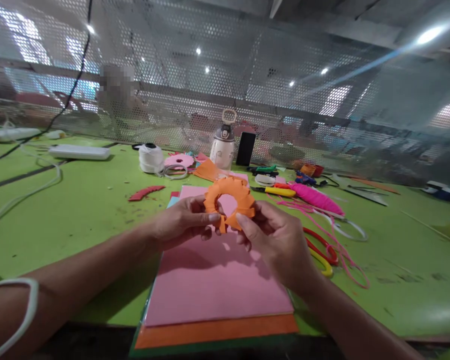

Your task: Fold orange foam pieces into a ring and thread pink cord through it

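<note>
Held up between both hands is an orange folded-paper ring (230, 186) with a round hole in its middle. My left hand (187, 217) pinches its lower left side, thumb lying across the front. At the lower right, my right hand (273, 235) grips the ring with the thumb pressed on a flap. A narrow gap or notch shows at the bottom of the ring between the two thumbs; whether the ends are joined there I cannot tell. Beneath the hands lies a stack of coloured sheets, with a pink sheet (217, 285) on top.
Scissors with red and yellow handles (328, 255) lie right of the sheets, near a pink yarn bundle (317, 199). A white bottle (222, 150) and a dark phone (246, 148) stand behind. Left are a red folded strip (146, 192), a white spool (151, 159) and a white cable (26, 200).
</note>
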Action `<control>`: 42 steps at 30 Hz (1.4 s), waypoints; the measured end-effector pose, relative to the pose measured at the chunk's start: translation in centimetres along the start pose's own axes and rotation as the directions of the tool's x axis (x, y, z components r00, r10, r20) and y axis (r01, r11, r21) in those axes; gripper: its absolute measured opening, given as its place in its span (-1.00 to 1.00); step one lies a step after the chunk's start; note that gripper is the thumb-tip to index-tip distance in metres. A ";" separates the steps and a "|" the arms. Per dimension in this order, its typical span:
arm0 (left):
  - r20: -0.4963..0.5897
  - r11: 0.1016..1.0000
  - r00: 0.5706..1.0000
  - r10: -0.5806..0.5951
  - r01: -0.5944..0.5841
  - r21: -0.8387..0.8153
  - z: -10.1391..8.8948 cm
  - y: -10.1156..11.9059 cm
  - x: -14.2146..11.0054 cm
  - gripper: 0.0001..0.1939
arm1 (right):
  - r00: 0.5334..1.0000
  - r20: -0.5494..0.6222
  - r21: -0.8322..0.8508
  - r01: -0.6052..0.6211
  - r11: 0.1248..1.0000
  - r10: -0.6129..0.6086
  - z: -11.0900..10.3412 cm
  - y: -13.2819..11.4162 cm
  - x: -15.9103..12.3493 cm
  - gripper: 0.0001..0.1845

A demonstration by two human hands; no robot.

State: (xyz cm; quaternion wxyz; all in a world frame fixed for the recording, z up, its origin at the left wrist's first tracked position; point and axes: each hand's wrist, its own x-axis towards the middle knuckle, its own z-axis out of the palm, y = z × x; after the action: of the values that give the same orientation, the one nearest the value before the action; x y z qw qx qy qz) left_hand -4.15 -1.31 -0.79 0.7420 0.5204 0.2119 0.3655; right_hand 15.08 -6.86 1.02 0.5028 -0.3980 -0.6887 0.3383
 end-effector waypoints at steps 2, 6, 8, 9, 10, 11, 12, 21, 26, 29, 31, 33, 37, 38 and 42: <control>-0.010 1.000 1.000 -0.004 0.004 0.010 0.0 0.0 -0.1 -0.87 | 1.000 0.001 -0.021 0.004 1.000 -0.004 0.0 -0.1 -0.1 -0.87; -0.004 0.999 1.000 -0.027 0.028 0.044 -0.1 0.3 -0.3 -0.88 | 0.999 0.036 -0.031 0.025 0.999 -0.024 -0.2 -0.1 -0.1 -0.90; 0.021 0.998 0.999 -0.036 0.035 0.047 -0.1 0.4 -0.4 -0.91 | 0.998 0.060 -0.019 0.012 1.000 -0.011 -0.4 -0.1 -0.1 -0.91; 0.029 0.998 0.999 -0.034 0.033 0.044 0.0 0.4 -0.4 -0.93 | 0.998 0.067 -0.019 0.002 1.000 0.000 -0.5 -0.1 -0.1 -0.91; 0.035 0.999 0.999 -0.031 0.030 0.039 0.0 0.5 -0.4 -0.94 | 0.997 0.071 -0.023 -0.008 1.000 0.010 -0.5 0.0 -0.1 -0.89; 0.038 0.999 0.999 -0.027 0.026 0.033 0.0 0.5 -0.4 -0.95 | 0.997 0.072 -0.028 -0.020 0.999 0.022 -0.6 0.0 0.0 -0.88; 0.039 0.999 0.999 -0.023 0.022 0.027 0.1 0.5 -0.4 -0.95 | 0.997 0.070 -0.032 -0.034 0.999 0.036 -0.6 0.1 0.0 -0.88; 0.100 0.999 0.995 -0.030 0.032 -0.025 0.0 0.5 -0.4 -0.95 | 0.991 0.132 -0.124 -0.011 0.992 0.027 -0.7 -0.4 0.1 -0.91; 0.150 0.999 0.988 -0.045 0.049 -0.024 0.0 0.8 -0.5 -0.93 | 0.997 0.080 -0.255 0.032 0.966 -0.012 -0.7 -0.8 -0.3 -0.86; 0.189 0.999 0.981 -0.040 0.045 -0.019 0.0 0.8 -0.5 -0.91 | 0.997 0.052 -0.293 0.068 0.954 -0.056 -0.5 -0.9 -0.5 -0.83; 0.209 0.999 0.977 -0.041 0.046 -0.018 -0.1 0.8 -0.5 -0.91 | 0.996 0.047 -0.299 0.082 0.951 -0.071 -0.4 -1.0 -0.7 -0.83; 0.223 0.998 0.974 -0.047 0.053 -0.021 -0.2 0.7 -0.5 -0.91 | 0.995 0.050 -0.306 0.095 0.947 -0.084 -0.5 -1.0 -0.8 -0.83; 0.257 0.997 0.965 -0.050 0.063 -0.042 -0.2 0.6 -0.5 -0.90 | 0.994 0.051 -0.337 0.106 0.936 -0.094 -0.5 -1.2 -1.1 -0.82; 0.260 0.997 0.964 -0.048 0.063 -0.049 -0.2 0.6 -0.5 -0.90 | 0.995 0.054 -0.332 0.101 0.938 -0.088 -0.5 -1.3 -1.1 -0.82; 0.268 0.996 0.963 -0.041 0.062 -0.068 -0.2 0.3 -0.5 -0.90 | 0.994 0.067 -0.324 0.106 0.940 -0.089 -0.3 -1.8 -1.1 -0.82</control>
State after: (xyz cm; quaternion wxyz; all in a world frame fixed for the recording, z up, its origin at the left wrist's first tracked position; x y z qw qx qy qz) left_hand -4.70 -1.46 -0.57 0.7921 0.5307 0.1099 0.2807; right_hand 15.19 -8.63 2.22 0.4284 -0.4324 -0.7667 0.2041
